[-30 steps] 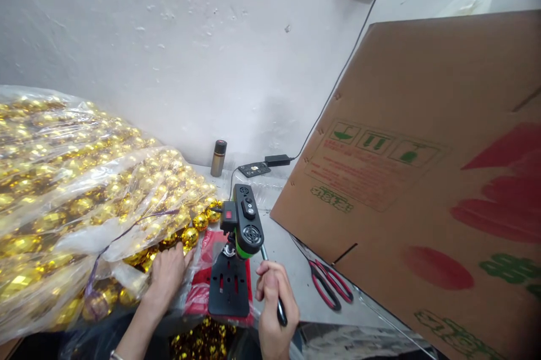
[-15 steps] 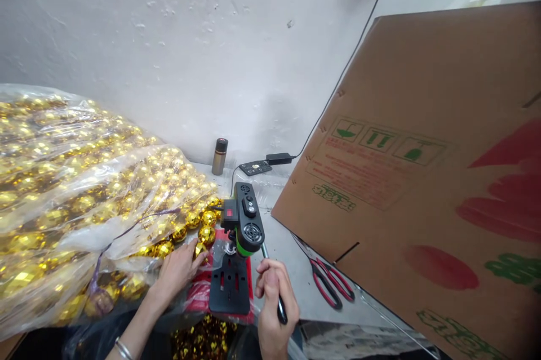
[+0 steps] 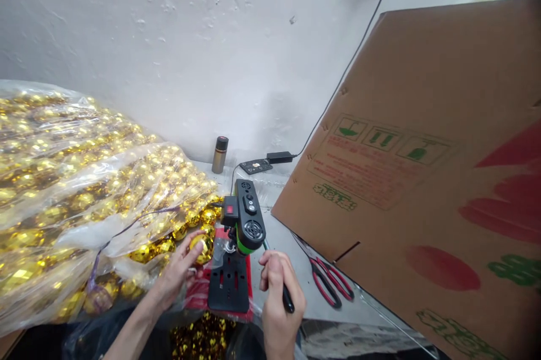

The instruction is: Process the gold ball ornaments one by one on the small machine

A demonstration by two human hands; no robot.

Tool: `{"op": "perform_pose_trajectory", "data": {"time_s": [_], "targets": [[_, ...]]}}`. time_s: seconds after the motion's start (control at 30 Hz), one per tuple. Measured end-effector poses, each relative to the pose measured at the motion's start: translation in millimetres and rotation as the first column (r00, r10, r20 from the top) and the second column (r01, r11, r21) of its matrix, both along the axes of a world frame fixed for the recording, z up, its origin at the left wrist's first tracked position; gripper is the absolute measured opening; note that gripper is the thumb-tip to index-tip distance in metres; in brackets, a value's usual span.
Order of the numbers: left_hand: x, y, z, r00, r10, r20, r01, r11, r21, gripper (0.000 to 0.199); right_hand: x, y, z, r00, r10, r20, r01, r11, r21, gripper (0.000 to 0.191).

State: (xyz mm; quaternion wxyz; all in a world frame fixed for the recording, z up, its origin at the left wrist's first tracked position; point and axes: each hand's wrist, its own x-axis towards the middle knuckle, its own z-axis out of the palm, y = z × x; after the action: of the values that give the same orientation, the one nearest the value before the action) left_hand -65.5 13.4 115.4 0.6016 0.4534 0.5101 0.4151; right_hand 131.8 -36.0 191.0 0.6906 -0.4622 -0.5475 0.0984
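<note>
A shiny gold faceted ball (image 3: 203,249) is gripped between the thumb and fingers of my left hand (image 3: 180,270), just left of a small black machine (image 3: 250,216) on a slotted black base plate (image 3: 229,292). My right hand (image 3: 281,298) is closed around a slim tool with a black handle (image 3: 288,299). Its thin shaft points up toward the machine's lower end; I cannot tell whether they touch. The machine has a box with a red switch (image 3: 230,209) on its left side. More gold balls (image 3: 208,216) lie beyond my left hand.
A large clear plastic bag (image 3: 84,191) of gold balls fills the left. A big cardboard box (image 3: 380,180) leans at the right, with red-handled pliers (image 3: 332,281) beside it. Behind the machine are a dark-capped bottle (image 3: 220,155) and a black power adapter (image 3: 279,157) with its cable.
My left hand has lifted a gold ball from among the others and turned it up in its fingers. My right hand has shifted slightly right with the black-handled tool.
</note>
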Motion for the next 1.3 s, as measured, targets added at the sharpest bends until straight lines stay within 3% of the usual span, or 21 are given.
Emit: {"op": "perform_pose_trajectory", "data": {"time_s": [0.13, 0.23, 0.33, 0.53, 0.8, 0.93, 1.3], "targets": [[31.1, -18.3, -39.6, 0.996, 0.017, 0.093, -0.015, 1.000, -0.016, 0.079, 2.1, 1.9, 17.4, 0.999, 0.008, 0.045, -0.006, 1.000, -0.031, 0.040], [47.3, -19.1, -65.8, 0.991, 0.132, -0.038, -0.127, 0.986, 0.111, 0.073, 4.5, 0.7, 20.2, 0.998, 0.029, 0.062, -0.027, 0.999, -0.030, 0.038], [57.8, -15.3, -79.9, 0.945, 0.259, -0.198, -0.199, 0.940, 0.277, 0.062, 5.9, -2.3, 16.3, 0.997, 0.050, 0.063, -0.048, 0.998, -0.028, 0.036], [66.2, -9.5, -86.8, 0.893, 0.276, -0.355, -0.082, 0.876, 0.475, 0.049, 7.0, -6.1, 8.4, 0.994, 0.064, 0.083, -0.063, 0.998, -0.023, 0.030], [61.2, -3.7, -105.4, 0.899, 0.244, -0.364, 0.028, 0.796, 0.604, 0.053, 6.4, -6.7, 5.2, 0.994, 0.062, 0.090, -0.063, 0.998, 0.007, 0.032], [61.8, 0.0, -112.1, 0.898, 0.229, -0.375, 0.061, 0.780, 0.622, 0.056, 7.1, -7.7, 1.7, 0.993, 0.074, 0.090, -0.075, 0.997, 0.003, 0.031], [57.9, -13.8, -107.7, 0.852, 0.232, -0.470, 0.149, 0.752, 0.642, 0.052, 12.7, -9.6, -8.0, 0.987, 0.100, 0.128, -0.100, 0.995, -0.009, 0.028]]}}
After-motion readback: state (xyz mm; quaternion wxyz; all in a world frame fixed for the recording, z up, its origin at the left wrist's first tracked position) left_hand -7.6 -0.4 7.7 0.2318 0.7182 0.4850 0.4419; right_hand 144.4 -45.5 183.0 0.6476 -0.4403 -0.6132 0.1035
